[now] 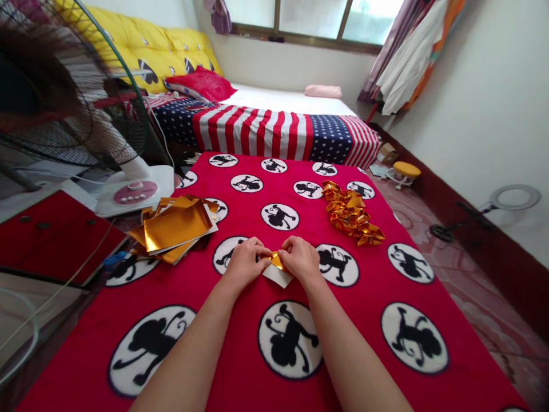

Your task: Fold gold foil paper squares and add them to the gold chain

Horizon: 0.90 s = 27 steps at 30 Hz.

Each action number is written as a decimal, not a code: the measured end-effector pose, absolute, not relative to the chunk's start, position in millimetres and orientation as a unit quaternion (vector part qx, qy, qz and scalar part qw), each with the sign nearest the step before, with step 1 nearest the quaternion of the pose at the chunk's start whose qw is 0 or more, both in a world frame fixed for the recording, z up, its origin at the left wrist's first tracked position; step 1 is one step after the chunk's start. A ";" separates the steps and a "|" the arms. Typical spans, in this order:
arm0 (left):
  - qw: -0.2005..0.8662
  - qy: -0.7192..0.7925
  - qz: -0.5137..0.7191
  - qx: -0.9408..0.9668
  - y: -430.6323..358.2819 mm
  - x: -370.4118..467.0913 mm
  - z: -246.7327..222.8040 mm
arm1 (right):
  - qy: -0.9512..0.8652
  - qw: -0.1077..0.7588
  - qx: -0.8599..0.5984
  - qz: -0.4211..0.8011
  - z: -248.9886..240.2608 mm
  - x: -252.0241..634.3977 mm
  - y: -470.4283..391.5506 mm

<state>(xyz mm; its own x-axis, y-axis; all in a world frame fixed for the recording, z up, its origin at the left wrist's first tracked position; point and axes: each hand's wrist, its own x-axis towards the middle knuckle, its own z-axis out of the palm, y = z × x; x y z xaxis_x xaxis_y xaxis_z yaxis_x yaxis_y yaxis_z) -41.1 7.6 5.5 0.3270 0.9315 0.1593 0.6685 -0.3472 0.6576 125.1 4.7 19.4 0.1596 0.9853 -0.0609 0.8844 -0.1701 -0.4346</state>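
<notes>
Between my two hands is a sheet of gold foil paper (278, 276), partly folded, with its pale back facing up nearest me and a gold strip at the far side. My left hand (247, 261) pinches its left end, while my right hand (301, 258) pinches the right end. Both hands rest low over the red cloth (343, 343) printed with black monkeys in white circles. To the left lies a loose stack of gold foil sheets (175, 226). Several folded gold paper pieces (349, 212) sit in a row on the right.
A white-based fan (137, 189) stands at the left beside a red box (55, 223). Beyond the cloth is a bed (274, 131) with a striped and starred cover. On the floor at right are a yellow stool (406, 169) and a ring-topped stand (514, 197).
</notes>
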 end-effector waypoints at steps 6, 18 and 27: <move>0.247 0.505 0.280 0.778 6.1 -41.6 3.7 | -0.644 0.207 -0.711 0.195 15.7 139.0 -4.0; 0.191 0.474 0.331 0.793 12.1 -41.2 -1.5 | -0.603 0.380 -0.590 0.379 -4.7 162.7 -22.4; 0.242 0.453 0.351 0.783 8.7 -41.2 -1.3 | -0.675 0.411 -0.527 0.313 -2.3 166.6 -27.9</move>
<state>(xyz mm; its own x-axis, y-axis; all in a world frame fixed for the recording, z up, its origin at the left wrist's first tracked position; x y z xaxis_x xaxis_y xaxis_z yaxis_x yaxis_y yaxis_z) -41.2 8.7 -1.3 0.3438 0.8790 0.3305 0.5396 -0.4730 0.6965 166.6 -27.9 -2.3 -0.1073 0.9685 0.2246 0.4540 0.2488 -0.8556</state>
